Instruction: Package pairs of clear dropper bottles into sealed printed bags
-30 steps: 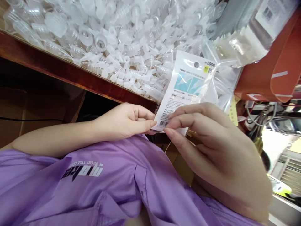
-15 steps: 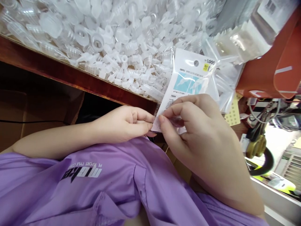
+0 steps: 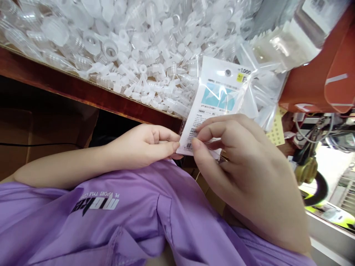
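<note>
A clear plastic packet with a white printed card (image 3: 219, 96) lies tilted at the front edge of the table, its blue panel and "1,000" mark facing up. My left hand (image 3: 149, 145) pinches the packet's lower left corner between thumb and fingers. Over the lower right part of the card is my right hand (image 3: 244, 166), its thumb and index finger close together near the barcode. Whether those fingertips grip the packet or only rest by it, I cannot make out. Behind the packet spreads a heap of small clear and white plastic caps and nozzles (image 3: 144, 48).
The dark red table edge (image 3: 69, 96) runs below the heap. Clear bags (image 3: 285, 44) and an orange container (image 3: 313, 85) stand at the right. Scissors (image 3: 306, 170), a black tape roll (image 3: 318, 190) and a yellow dotted sheet (image 3: 277, 129) are farther right. A cardboard box (image 3: 16, 127) sits below left.
The packet has shifted slightly left. My right thumb has moved a little right, off the card's lower left part, uncovering the barcode. My left hand keeps its pinch.
</note>
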`<state>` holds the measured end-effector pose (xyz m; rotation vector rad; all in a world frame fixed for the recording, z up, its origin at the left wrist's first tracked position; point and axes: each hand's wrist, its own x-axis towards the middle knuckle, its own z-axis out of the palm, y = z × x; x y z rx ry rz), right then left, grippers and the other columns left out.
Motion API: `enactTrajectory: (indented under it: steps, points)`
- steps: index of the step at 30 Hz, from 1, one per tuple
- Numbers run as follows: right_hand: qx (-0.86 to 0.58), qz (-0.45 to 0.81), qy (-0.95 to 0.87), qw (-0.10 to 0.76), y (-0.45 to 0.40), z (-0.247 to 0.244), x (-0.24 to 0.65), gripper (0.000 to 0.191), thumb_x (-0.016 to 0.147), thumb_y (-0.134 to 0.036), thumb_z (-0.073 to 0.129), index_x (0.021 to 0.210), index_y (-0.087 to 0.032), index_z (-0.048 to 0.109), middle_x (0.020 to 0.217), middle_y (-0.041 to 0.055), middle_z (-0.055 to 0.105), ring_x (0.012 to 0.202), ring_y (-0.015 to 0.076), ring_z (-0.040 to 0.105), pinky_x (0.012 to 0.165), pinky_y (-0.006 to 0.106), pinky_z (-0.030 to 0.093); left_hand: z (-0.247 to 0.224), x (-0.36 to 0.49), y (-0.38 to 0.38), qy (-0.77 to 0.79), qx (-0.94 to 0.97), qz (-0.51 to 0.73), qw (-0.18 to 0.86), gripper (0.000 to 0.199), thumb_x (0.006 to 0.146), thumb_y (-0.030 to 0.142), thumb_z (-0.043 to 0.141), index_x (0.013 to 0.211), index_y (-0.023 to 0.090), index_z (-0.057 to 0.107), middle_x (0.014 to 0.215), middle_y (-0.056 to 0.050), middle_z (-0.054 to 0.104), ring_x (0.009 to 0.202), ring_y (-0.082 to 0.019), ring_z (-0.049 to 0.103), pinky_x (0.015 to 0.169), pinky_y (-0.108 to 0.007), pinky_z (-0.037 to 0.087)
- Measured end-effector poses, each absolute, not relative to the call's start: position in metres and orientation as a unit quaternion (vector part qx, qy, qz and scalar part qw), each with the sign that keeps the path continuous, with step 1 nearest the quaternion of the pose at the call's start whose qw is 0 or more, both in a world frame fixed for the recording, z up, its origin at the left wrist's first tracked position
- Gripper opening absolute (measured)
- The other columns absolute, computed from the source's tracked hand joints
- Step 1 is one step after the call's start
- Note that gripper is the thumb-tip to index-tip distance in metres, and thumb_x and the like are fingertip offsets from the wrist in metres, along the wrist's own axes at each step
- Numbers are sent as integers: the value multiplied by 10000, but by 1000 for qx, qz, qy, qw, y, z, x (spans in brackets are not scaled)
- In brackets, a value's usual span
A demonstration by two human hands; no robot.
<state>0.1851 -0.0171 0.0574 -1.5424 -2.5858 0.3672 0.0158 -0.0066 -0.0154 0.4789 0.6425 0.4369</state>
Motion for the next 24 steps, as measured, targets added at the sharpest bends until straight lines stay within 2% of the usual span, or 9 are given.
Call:
enactTrajectory:
  steps: [3, 7, 12, 15, 19, 24]
  points:
    - [-504, 132, -853, 24, -19, 63, 190, 95, 925, -237, 533, 929, -157, 585, 829, 53, 633, 756, 174, 612, 665, 302, 485, -14, 17, -5, 325, 222, 211, 895, 112, 800, 59, 682, 792, 152, 743, 725, 45, 745, 701, -46, 681, 722, -132, 508]
    - [-427, 139, -893, -9, -20, 67, 198, 206, 929, -270, 561, 1100, -161, 597, 899, 47, 660, 775, 187, 624, 622, 313, 468, -15, 17, -6, 327, 197, 204, 901, 115, 761, 53, 723, 791, 162, 743, 698, 43, 750, 664, -56, 691, 695, -139, 515]
    - [-343, 165, -925, -14, -20, 68, 206, 108, 944, -181, 515, 962, -179, 621, 954, 30, 689, 819, 173, 647, 675, 291, 502, -18, 16, -8, 307, 176, 204, 913, 140, 764, 109, 754, 889, 172, 760, 752, 19, 777, 707, -70, 715, 737, -151, 529]
    - [-349, 202, -915, 6, -20, 65, 208, 87, 921, -166, 556, 988, -174, 612, 947, 22, 695, 833, 148, 665, 710, 259, 516, -17, 17, -7, 318, 175, 203, 909, 151, 764, 113, 754, 905, 166, 767, 786, 3, 786, 736, -86, 726, 765, -168, 535]
    - [-391, 238, -886, 72, -20, 62, 210, 170, 882, -136, 616, 1042, -179, 577, 971, 26, 668, 839, 109, 655, 717, 207, 511, -14, 18, -5, 324, 170, 206, 907, 162, 745, 52, 735, 857, 162, 775, 736, 9, 780, 703, -77, 719, 718, -145, 524]
    - [-370, 240, -896, 52, -16, 62, 210, 70, 929, -160, 562, 952, -194, 618, 1002, 40, 672, 869, 118, 655, 728, 229, 517, -16, 17, -5, 324, 188, 211, 903, 226, 708, 21, 745, 877, 168, 775, 778, 9, 786, 752, -109, 739, 750, -176, 546]
